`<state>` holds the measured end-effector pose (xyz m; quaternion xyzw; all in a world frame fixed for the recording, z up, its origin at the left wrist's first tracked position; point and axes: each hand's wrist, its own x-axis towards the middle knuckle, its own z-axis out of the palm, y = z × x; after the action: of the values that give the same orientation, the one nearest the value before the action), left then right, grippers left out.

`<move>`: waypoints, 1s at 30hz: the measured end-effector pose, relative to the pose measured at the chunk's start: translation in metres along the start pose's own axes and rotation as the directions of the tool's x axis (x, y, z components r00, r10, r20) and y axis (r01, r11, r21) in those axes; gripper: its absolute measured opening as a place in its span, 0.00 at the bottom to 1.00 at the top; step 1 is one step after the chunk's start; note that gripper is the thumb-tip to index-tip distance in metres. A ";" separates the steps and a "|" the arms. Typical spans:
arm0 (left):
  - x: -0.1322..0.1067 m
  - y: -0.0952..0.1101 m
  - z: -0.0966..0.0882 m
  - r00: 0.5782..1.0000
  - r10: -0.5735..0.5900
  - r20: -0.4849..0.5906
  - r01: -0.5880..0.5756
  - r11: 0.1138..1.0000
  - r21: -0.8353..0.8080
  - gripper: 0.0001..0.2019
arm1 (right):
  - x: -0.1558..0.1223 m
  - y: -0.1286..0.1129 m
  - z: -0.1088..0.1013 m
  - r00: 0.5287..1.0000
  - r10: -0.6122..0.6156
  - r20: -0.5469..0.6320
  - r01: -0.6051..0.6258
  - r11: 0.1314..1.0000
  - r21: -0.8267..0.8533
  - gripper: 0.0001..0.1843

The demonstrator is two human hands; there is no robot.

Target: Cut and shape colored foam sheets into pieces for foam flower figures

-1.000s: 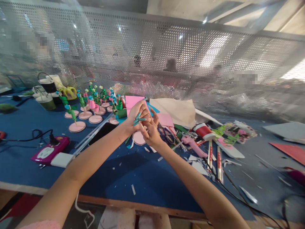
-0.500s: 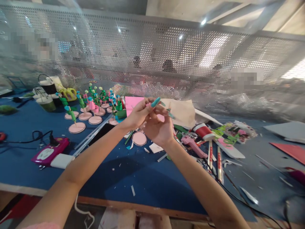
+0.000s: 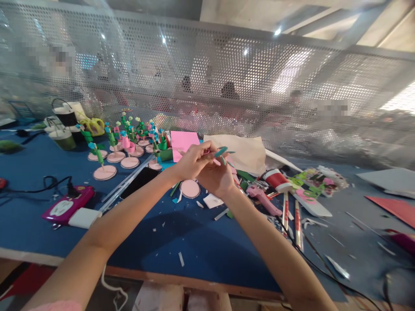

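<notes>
My left hand (image 3: 191, 162) and my right hand (image 3: 217, 177) meet in front of me, above the table. Long, pointed teal nails show at the fingertips. The left fingers are pinched together against the curled fingers of the right hand. Anything between them is too small or too hidden to make out. Beneath the hands lies a round pink disc (image 3: 189, 188) with a dark rim. Just behind them are a pink paper sheet (image 3: 183, 140) and a beige sheet (image 3: 249, 151).
Small paper flowers on pink round bases (image 3: 104, 172) stand at the left. Nearer are a black phone (image 3: 138, 183) and a purple power strip (image 3: 73, 205). A pink glue gun (image 3: 262, 198), a red-and-white roll (image 3: 275, 179) and scraps lie right. Perforated metal panel (image 3: 207, 69) behind.
Both hands have dropped slightly, and the left has turned so its fingers lie flatter against the right. More of the pink sheet shows behind them. The table things stay put.
</notes>
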<state>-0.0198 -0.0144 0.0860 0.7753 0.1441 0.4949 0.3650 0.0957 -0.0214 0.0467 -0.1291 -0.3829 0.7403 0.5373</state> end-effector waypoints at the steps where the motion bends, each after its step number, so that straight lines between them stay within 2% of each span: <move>1: 0.000 -0.001 0.000 1.000 0.017 -0.008 -0.018 1.000 -0.016 0.16 | 0.000 -0.001 0.001 1.000 -0.006 0.007 0.006 1.000 0.000 0.11; 4: 0.002 -0.003 0.000 0.997 0.083 0.008 -0.082 0.992 -0.093 0.16 | -0.002 -0.006 0.004 0.997 0.059 0.056 -0.059 0.998 -0.006 0.15; 7: 0.003 -0.004 0.001 0.995 0.093 0.020 -0.089 0.985 -0.147 0.16 | -0.004 -0.012 0.006 0.989 0.118 0.091 -0.120 0.993 0.012 0.15; 12: 0.004 -0.003 -0.001 0.998 0.060 0.028 -0.057 0.991 -0.118 0.12 | -0.004 -0.018 0.004 0.988 0.095 0.120 -0.103 0.993 0.058 0.13; 20: 0.006 -0.008 -0.008 0.998 0.034 -0.059 -0.043 0.986 -0.159 0.14 | -0.002 -0.025 0.005 0.997 0.067 0.023 -0.066 0.996 -0.066 0.19; 25: 0.006 -0.005 -0.010 0.998 0.025 -0.063 -0.031 0.996 -0.089 0.15 | 0.001 -0.026 0.003 0.999 0.038 -0.014 -0.040 0.990 -0.138 0.22; 30: 0.006 -0.004 -0.015 0.998 0.007 -0.062 -0.009 0.999 -0.032 0.17 | 0.003 -0.027 0.000 0.999 0.026 -0.023 -0.028 0.993 -0.118 0.24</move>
<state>-0.0299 -0.0015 0.0910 0.7540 0.1443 0.5225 0.3710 0.1132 -0.0149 0.0665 -0.1738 -0.4183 0.7222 0.5227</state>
